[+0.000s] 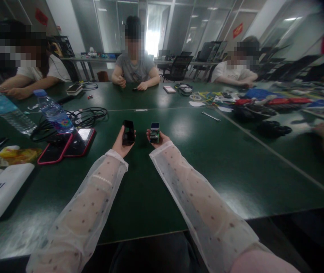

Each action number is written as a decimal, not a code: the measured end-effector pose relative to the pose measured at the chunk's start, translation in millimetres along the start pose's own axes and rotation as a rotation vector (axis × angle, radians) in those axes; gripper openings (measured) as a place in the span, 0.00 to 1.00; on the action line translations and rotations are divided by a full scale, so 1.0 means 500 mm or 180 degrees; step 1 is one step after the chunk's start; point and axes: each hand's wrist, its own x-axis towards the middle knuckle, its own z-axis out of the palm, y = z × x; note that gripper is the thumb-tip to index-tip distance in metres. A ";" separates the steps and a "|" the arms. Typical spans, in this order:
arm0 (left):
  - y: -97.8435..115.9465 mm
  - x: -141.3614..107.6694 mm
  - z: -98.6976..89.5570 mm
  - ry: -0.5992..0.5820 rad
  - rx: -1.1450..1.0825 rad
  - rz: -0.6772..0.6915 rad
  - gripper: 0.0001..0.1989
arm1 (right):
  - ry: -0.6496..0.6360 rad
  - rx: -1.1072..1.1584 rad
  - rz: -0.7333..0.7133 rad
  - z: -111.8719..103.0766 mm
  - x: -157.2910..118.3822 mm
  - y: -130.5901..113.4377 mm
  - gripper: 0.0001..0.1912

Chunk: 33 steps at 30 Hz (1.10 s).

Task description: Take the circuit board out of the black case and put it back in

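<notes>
Gripping the black case (129, 132), whose long axis runs roughly forward, the left hand (121, 145) is near the right hand (163, 139), which grips the board (155, 134) just to the right (a narrow gap separates the two things).

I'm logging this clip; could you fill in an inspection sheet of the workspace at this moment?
Surface: dark green table, glossy, with seam lines.
Job's things: a black device and a small device with a dark screen and green board, both held above the table.
Clutter: two bottles, two red-edged phones overlapping, a white device, a metal tool.
Hands: left hand grips the black device; right hand holds the small device.
Cables: black cables coiled beside the bottles; yellow cables far right.
Surroundings: three people seated across; office chair behind.
</notes>
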 end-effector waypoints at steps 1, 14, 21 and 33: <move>0.000 0.000 0.000 0.0034 -0.0004 0.0012 0.19 | 0.0004 -0.0011 0.0001 0.000 0.000 0.000 0.18; -0.010 0.017 -0.001 0.0202 0.0128 0.0166 0.24 | 0.0042 -0.0008 -0.0011 0.008 -0.002 0.000 0.19; -0.013 0.017 0.001 0.0179 0.0390 0.0167 0.26 | 0.0005 -0.0011 0.0005 0.002 0.004 0.001 0.19; -0.015 0.024 -0.008 -0.0133 0.0201 0.0175 0.29 | 0.0040 -0.0064 0.0014 0.002 0.006 0.000 0.19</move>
